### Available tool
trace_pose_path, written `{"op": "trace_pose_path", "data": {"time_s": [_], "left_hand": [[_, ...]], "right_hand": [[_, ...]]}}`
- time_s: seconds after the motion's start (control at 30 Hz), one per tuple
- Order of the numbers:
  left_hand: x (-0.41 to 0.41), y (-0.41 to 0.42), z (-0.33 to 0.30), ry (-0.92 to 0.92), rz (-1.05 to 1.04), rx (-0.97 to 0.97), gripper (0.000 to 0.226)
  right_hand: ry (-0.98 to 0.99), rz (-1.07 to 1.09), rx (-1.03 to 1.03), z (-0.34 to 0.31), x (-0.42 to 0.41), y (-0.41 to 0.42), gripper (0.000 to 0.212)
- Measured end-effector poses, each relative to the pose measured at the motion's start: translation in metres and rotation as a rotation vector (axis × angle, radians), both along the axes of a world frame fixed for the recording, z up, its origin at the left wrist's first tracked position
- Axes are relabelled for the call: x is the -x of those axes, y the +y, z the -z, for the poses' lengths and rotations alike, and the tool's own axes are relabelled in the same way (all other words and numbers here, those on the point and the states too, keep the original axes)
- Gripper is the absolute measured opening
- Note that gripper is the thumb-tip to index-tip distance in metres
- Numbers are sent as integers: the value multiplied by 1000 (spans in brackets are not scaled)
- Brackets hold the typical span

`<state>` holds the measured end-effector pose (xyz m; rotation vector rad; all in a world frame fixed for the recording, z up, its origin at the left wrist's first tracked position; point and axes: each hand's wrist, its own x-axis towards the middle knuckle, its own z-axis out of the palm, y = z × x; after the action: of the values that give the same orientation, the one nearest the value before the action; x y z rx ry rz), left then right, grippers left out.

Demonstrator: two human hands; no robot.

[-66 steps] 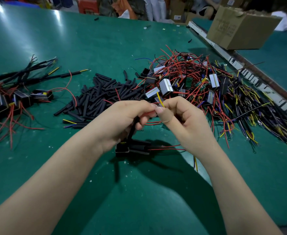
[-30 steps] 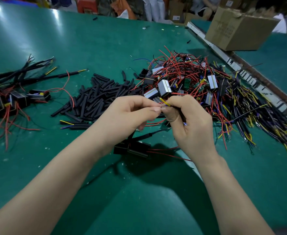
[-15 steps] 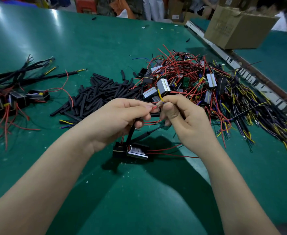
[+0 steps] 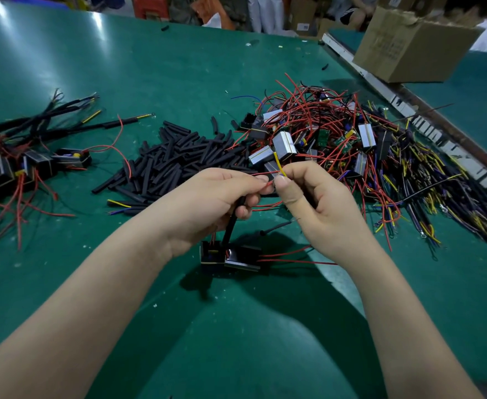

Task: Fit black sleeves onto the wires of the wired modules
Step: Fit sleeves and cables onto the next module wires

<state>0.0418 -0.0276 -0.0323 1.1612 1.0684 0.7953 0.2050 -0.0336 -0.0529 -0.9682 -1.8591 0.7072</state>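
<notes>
Green matting covers the worktop (image 4: 156, 70), with stock spread across its far half. At centre, the left hand (image 4: 207, 203) and right hand (image 4: 320, 205) meet fingertip to fingertip, both pinching the red and yellow wires (image 4: 279, 168) of one module (image 4: 229, 254), which hangs just below the hands, close above the mat or resting on it; which cannot be told. The left hand also grips a black sleeve (image 4: 232, 223) running down to that module. A second sleeved lead (image 4: 273, 227) lies just beside the right wrist. Risk, as judged: fine wire ends may splay or fold at the sleeve mouth and jam; a hard pull could strain the leads where they enter the module; loose red leads (image 4: 288, 257) trailing rightward could snag on the forearm and drag the part. The pinch point itself is covered by the fingertips, so whether a wire has entered a sleeve cannot be confirmed. Beyond, the pile of loose sleeves (image 4: 179, 156) sits near the hands, touching the tangled heap of unsleeved modules (image 4: 337, 133), where single units are hard to separate by eye. Finished units (image 4: 26, 165) at far left are partly cut off by the frame edge. A cardboard box (image 4: 409, 44) stands at the far right; its contents are not visible.
</notes>
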Motion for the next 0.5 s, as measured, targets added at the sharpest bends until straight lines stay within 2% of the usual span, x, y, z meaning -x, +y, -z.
{"op": "trace_pose_path", "data": {"time_s": [0.1,0.33,0.43,0.5], "left_hand": [[0,1,2,41,-13,-40,27],[3,3,3,97,-25,-88,23],[4,3,7,188,-24,-274,12],[5,3,9,279,-2,-484,7]], "right_hand": [[-41,1,38,2,0,0,6],[11,-1,53,-5,1,-1,13],[25,56,111,-3,-1,1,11],[42,85,167,-4,-2,2,14]]}}
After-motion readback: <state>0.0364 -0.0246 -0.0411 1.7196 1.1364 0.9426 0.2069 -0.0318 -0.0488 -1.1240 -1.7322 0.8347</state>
